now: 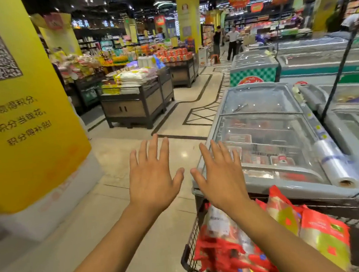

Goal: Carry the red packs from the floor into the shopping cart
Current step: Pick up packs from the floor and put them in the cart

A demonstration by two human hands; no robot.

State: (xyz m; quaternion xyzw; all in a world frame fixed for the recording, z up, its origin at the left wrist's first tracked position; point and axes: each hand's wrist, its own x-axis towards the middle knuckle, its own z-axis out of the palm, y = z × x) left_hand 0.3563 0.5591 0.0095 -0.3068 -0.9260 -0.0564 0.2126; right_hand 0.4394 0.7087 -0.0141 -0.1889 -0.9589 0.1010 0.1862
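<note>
Several red packs point(237, 256) with clear windows lie piled in the black wire shopping cart point(193, 265) at the lower right, some standing upright against its far side. My left hand point(154, 178) is held out flat over the floor, fingers spread, holding nothing. My right hand point(220, 175) is stretched out beside it above the cart's front end, also flat and empty. No red pack on the floor is in view.
A glass-topped chest freezer point(266, 131) stands right behind the cart, with more freezers further right and a roll of plastic bags point(334, 164) on its edge. A yellow pillar point(15, 104) stands close on the left. Display stands point(135, 105) and people are ahead down the tiled aisle.
</note>
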